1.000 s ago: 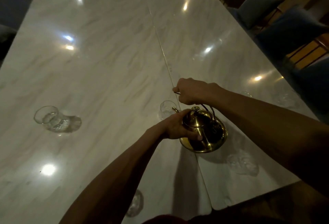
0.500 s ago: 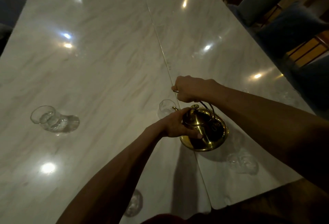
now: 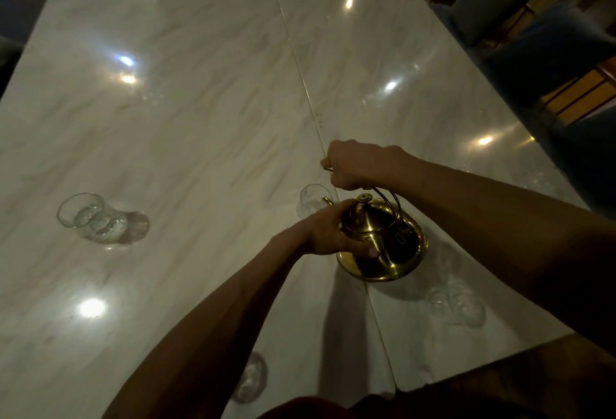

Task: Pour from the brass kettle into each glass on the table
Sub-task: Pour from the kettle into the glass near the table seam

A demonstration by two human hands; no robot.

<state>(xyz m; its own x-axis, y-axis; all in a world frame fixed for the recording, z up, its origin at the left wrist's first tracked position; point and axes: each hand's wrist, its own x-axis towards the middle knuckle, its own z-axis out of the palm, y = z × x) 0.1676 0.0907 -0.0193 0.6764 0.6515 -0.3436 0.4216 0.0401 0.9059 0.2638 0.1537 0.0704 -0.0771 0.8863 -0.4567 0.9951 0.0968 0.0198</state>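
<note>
The brass kettle (image 3: 383, 245) hangs tilted above the marble table (image 3: 200, 118), spout toward a small clear glass (image 3: 311, 200) just beyond it. My right hand (image 3: 360, 165) grips the kettle's wire handle from above. My left hand (image 3: 328, 232) presses against the kettle's side and lid, thumb along the body. Three more glasses stand on the table: one at the left (image 3: 96, 220), one near the front edge (image 3: 251, 377) below my left forearm, one at the right (image 3: 456, 305) under my right forearm. Whether liquid flows from the spout is hidden by my left hand.
A seam (image 3: 300, 75) runs down the table's middle. Blue cushioned chairs (image 3: 540, 42) stand along the right side. Another faint glass (image 3: 546, 182) sits near the table's right edge. Bright lamp reflections dot the glossy top.
The hands and kettle have stayed in nearly the same pose over the centre glass; only the view has shifted slightly.
</note>
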